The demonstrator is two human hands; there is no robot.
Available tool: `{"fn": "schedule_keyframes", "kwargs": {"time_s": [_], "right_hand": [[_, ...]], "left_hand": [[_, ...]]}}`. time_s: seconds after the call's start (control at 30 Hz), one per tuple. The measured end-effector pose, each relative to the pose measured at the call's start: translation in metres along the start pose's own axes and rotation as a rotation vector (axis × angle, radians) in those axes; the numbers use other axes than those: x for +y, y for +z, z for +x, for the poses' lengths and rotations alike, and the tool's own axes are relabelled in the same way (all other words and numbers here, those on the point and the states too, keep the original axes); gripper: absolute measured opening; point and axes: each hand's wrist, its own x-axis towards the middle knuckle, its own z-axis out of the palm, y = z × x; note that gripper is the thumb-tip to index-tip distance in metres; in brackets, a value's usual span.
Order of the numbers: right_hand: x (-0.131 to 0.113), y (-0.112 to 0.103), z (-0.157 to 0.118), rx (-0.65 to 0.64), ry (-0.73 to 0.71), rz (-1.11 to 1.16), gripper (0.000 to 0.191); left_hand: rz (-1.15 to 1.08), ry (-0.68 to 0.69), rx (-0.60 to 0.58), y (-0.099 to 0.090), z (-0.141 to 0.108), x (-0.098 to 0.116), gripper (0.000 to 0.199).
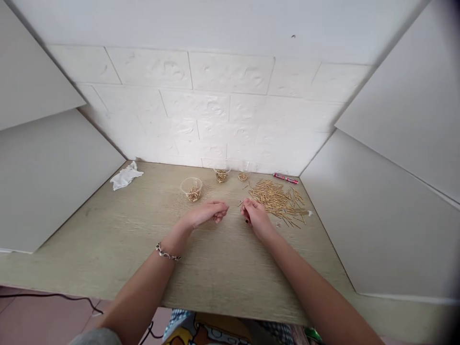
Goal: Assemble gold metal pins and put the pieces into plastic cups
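My left hand (211,212) is closed over the middle of the table, thumb pressed against curled fingers; anything in it is too small to make out. Facing it across a small gap, my right hand (256,215) is closed in a pinch, and its contents are hidden too. A short thin piece (240,203) shows by the right fingertips; I cannot tell whether it is held or lies on the table. Right beside that hand spreads a pile of thin gold-coloured rods (275,197). A clear cup (191,187) with small gold pieces stands beyond my left hand.
Two more clear cups, one in the middle (222,174) and one further right (243,173), hold gold pieces near the wall. A red tube-like packet (285,178) lies behind the rods. Crumpled white tissue (126,176) is at the back left. White panels (398,225) flank the table (230,273).
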Motion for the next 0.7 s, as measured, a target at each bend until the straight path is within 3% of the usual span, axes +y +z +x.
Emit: {"fn": "schedule_keyframes", "kwargs": {"time_s": [0.17, 0.3, 0.4, 0.53, 0.7], "right_hand": [[0.005, 0.003, 0.0, -0.086, -0.091, -0.066, 0.039], [0.012, 0.007, -0.004, -0.07, -0.069, -0.079, 0.044], [0.02, 0.01, -0.008, -0.073, -0.079, -0.128, 0.045], [0.027, 0.011, -0.012, -0.033, -0.13, -0.162, 0.043], [0.031, 0.012, -0.015, -0.034, -0.19, -0.188, 0.037]], "left_hand": [[-0.012, -0.089, 0.028, -0.003, 0.003, -0.006, 0.035], [0.196, -0.113, 0.101, -0.006, 0.006, -0.012, 0.033], [0.268, -0.053, 0.125, -0.009, 0.007, -0.013, 0.032], [0.188, 0.089, 0.209, -0.014, 0.006, -0.008, 0.025], [0.237, 0.12, 0.288, -0.018, -0.003, 0.005, 0.021]]}}
